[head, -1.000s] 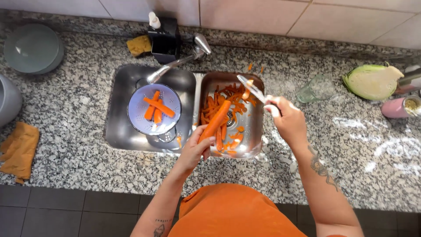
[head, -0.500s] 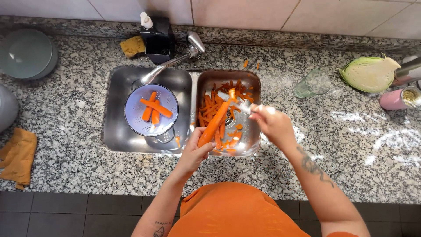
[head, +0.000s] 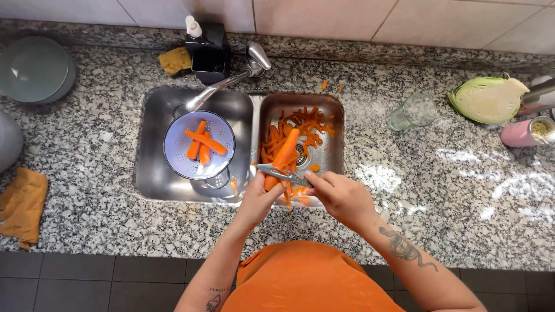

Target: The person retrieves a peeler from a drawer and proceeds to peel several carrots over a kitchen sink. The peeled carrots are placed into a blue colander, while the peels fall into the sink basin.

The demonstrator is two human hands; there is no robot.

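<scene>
My left hand (head: 258, 200) grips the lower end of an orange carrot (head: 284, 153), which points up and away over the small right sink basin (head: 330, 138). My right hand (head: 341, 196) holds a metal peeler (head: 280, 173), its blade laid across the carrot just above my left fingers. Orange peelings (head: 306, 124) lie heaped in that basin. In the larger left basin (head: 153, 173) a pale blue colander (head: 173, 153) holds several peeled carrots (head: 202, 144) under the tap (head: 231, 81).
Granite counter (head: 92, 138) all around. A cut cabbage half (head: 485, 99), a pink cup (head: 523, 132) and a clear glass (head: 411, 111) stand at the right. A soap dispenser (head: 207, 49) and yellow sponge (head: 175, 59) sit behind the sink. Grey bowl (head: 34, 69) far left, orange cloth (head: 22, 205) lower left.
My right hand has drawn the peeler from the carrot's far tip down toward me, to just above my left hand. The carrot stays held over the right basin.
</scene>
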